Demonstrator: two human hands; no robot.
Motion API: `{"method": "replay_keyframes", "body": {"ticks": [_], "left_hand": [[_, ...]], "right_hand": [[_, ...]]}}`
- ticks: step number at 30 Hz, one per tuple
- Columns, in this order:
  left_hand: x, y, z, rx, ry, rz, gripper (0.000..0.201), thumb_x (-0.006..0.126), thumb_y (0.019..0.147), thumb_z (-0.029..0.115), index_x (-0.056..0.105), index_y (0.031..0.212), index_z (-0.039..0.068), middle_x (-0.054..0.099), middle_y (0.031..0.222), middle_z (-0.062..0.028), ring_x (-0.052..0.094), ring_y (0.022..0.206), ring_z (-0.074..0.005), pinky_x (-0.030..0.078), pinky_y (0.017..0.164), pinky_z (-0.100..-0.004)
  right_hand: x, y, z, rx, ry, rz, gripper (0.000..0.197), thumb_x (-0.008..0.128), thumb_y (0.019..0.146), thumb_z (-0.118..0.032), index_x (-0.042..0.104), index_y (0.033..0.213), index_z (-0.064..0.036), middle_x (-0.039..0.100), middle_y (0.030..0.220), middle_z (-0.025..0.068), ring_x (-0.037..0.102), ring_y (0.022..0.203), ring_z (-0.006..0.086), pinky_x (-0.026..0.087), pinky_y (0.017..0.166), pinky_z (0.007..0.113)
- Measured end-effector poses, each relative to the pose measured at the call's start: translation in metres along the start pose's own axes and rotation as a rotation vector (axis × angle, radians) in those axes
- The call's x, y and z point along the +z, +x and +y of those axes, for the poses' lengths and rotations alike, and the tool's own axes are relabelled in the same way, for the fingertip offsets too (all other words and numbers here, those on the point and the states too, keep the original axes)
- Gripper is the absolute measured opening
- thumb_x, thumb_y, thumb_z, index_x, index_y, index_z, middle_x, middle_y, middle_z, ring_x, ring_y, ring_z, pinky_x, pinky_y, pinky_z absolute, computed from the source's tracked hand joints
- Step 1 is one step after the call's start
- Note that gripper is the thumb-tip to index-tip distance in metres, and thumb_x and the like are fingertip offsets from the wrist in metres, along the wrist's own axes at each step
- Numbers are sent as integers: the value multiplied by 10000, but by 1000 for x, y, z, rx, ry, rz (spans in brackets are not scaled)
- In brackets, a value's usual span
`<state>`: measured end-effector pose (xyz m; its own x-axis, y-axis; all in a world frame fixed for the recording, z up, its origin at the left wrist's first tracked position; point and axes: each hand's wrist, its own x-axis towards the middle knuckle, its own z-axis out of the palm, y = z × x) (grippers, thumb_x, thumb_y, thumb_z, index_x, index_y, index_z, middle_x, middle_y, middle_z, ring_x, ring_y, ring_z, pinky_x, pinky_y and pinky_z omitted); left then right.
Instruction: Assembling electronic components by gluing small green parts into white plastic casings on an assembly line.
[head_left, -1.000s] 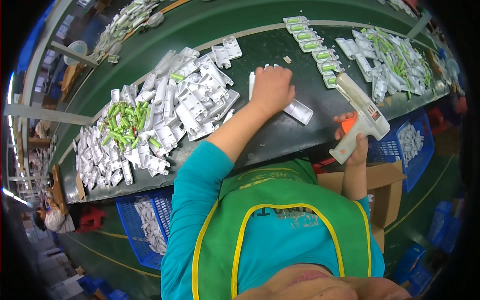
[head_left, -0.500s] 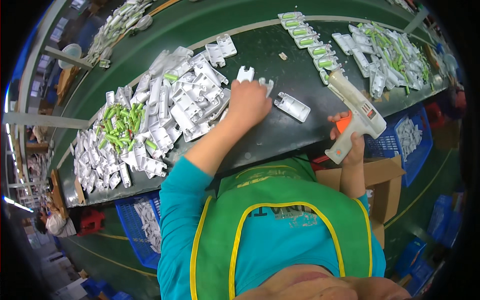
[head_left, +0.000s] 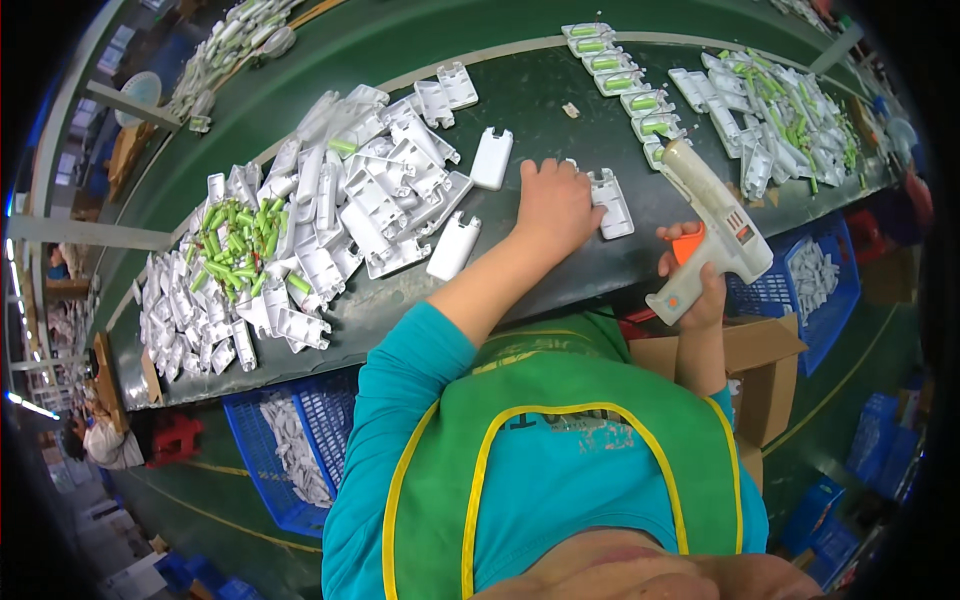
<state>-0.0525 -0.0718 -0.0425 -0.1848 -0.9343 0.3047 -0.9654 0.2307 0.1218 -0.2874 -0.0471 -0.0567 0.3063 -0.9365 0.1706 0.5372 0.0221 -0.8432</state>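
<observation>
My left hand [head_left: 555,208] is over the middle of the dark green bench, fingers curled down on a white plastic shell that is almost wholly hidden; only a bit of its edge shows past the fingertips. Right beside its thumb lies an open white shell [head_left: 613,205], hollow side up. My right hand [head_left: 708,292] is wrapped round the handle of a pale glue gun [head_left: 728,222], with fingers at the orange trigger [head_left: 687,246]. The gun's nozzle points up and left, close to a row of white shells fitted with green cells [head_left: 645,103].
On the left spreads a big heap of white shells [head_left: 385,190] with a bunch of green cells [head_left: 240,245]. Two shells [head_left: 490,158] lie face down near it. Another pile of shells and cells [head_left: 780,115] is at right. Blue baskets [head_left: 290,450] and a cardboard box [head_left: 770,390] stand below the bench.
My left hand has moved right, up to the open shell, which now stands more upright. Two face-down shells now show beside the heap. The glue gun has hardly moved.
</observation>
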Motion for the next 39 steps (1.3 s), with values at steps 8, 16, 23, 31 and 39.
{"method": "replay_keyframes", "body": {"ticks": [8, 16, 23, 31, 39], "left_hand": [[9, 9, 19, 18, 9, -40, 316, 689, 742, 378, 683, 846, 80, 622, 850, -67, 569, 870, -235, 358, 770, -407], [7, 6, -26, 176, -19, -12, 96, 602, 712, 100, 645, 792, 73, 610, 832, -80, 564, 863, -244, 372, 770, -388], [-14, 2, -55, -47, -14, 37, 320, 709, 749, 391, 627, 902, 122, 596, 890, -62, 580, 905, -256, 399, 784, -419], [-26, 20, -101, -346, 158, -312, 350, 727, 754, 359, 641, 966, 94, 683, 913, -82, 630, 930, -267, 399, 830, -420], [-22, 40, -100, -148, 174, -307, 314, 722, 710, 247, 659, 974, 90, 656, 979, -106, 631, 953, -277, 407, 860, -447]], "right_hand": [[-10, -4, 2, -9, 10, 40, 618, 688, 815, -392, 464, 1246, -9, 553, 1148, 141, 522, 1149, 301, 493, 683, 291], [-19, -12, -1, 17, -44, -22, 617, 649, 847, -399, 439, 1268, -1, 523, 1164, 129, 486, 1177, 301, 472, 711, 287], [-12, -11, 0, 63, -45, -30, 597, 673, 823, -354, 473, 1252, 9, 560, 1165, 159, 538, 1153, 298, 498, 688, 288], [1, 0, -24, 319, -207, -179, 641, 689, 799, -417, 501, 1215, 33, 600, 1122, 161, 590, 1101, 288, 506, 686, 268], [0, 2, -28, 320, -211, -118, 628, 666, 808, -388, 485, 1231, 40, 593, 1125, 175, 582, 1103, 296, 513, 683, 274]]}}
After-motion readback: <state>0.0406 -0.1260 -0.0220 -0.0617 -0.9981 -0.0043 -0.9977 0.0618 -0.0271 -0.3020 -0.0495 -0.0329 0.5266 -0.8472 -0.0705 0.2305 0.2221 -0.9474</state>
